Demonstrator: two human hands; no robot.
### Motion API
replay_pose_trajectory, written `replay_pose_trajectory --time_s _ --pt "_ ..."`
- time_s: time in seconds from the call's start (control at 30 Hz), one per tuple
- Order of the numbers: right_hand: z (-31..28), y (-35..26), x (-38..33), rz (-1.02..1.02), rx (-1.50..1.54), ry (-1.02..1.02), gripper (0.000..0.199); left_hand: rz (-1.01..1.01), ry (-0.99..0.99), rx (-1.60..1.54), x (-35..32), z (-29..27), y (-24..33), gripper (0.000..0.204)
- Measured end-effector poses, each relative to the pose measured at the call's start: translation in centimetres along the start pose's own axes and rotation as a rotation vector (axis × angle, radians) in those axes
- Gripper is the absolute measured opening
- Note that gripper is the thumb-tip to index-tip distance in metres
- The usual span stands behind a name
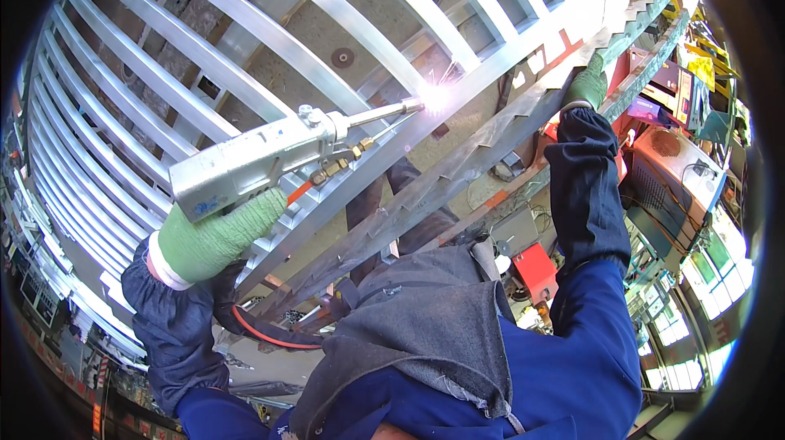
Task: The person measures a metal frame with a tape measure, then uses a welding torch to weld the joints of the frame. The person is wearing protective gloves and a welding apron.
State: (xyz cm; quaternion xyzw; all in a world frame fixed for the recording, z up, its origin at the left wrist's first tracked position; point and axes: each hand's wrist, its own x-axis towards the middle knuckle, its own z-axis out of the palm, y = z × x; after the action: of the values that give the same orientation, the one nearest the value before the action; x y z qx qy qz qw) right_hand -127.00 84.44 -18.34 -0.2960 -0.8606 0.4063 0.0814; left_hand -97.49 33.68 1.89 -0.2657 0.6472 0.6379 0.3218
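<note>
Gripping a silver welding gun, the left hand in a green knitted glove is closed round the gun's grip under its boxy metal body. The gun's thin nozzle points up and to the right, and its tip meets a bright white glare on the long rail of a silvery metal grille. Brass fittings sit under the gun's front end, and an orange hose loops from below the gloved hand across the dark sleeve.

The right hand, also in a green glove, is closed over the upper edge of the same long rail, well apart from the glare and nearer the grille's upper right end. A sawtooth strip runs along that rail towards the upper right corner. The grille's parallel bars curve across the upper left of the view, standing tilted over a concrete floor seen between them.

A grey apron hangs over the blue work clothes at the lower middle. To the right of the grille stand an orange machine and a small red box, with cluttered shelves behind.
</note>
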Motion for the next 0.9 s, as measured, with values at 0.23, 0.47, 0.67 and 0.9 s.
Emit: replay_pose_trajectory --time_s 0.23,0.47,0.67,0.9 --pt "-0.1 0.0 0.0 -0.043 -0.079 0.001 0.055 -0.052 0.009 -0.009 -0.3 -0.2 -0.3 0.032" --pt "0.0 0.2 0.0 -0.114 -0.101 -0.001 0.055 -0.036 -0.008 -0.017 -0.3 -0.3 -0.1 0.033" --pt "0.3 0.9 0.9 -0.140 -0.157 -0.020 0.056 -0.064 -0.008 -0.027 -0.6 -0.5 -0.7 0.035" --pt "-0.3 4.6 4.1 -0.325 -0.303 0.004 0.061 -0.075 -0.012 -0.025 -0.9 -0.6 -0.6 0.038"
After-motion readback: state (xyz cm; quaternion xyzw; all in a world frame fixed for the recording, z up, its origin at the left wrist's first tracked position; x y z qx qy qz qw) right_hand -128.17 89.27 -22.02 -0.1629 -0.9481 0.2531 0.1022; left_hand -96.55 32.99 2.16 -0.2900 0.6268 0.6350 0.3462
